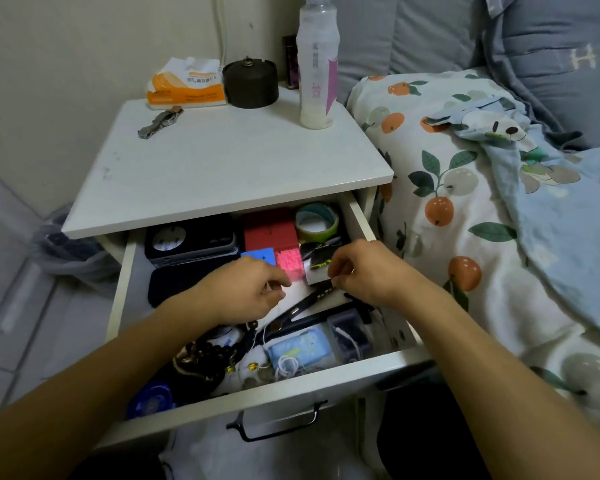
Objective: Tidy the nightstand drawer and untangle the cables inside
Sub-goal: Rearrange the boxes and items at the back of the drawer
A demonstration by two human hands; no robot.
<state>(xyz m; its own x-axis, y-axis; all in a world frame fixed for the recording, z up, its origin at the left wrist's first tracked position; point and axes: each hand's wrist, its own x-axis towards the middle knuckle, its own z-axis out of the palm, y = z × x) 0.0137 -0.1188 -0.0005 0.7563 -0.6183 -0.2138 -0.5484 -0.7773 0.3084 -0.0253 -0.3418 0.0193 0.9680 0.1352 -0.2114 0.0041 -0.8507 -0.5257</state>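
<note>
Drawer (291, 386) pulled open at 6 o'clock of nightstand (222, 161). Left hand (243, 289) and right hand (364, 268) over middle, fingers curled; held item, if any, unclear. White cable (286, 365) coiled at front, 6 o'clock from hands.

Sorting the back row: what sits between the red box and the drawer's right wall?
A roll of tape, seen in the head view, between the red box and the drawer's right wall.

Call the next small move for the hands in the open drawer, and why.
Probably lift the thin cord that the left hand and right hand seem to pinch, drawing it clear of the drawer. Both hands hover mid-drawer with curled fingers, while a coiled white cable lies tangled in the front clutter.
</note>
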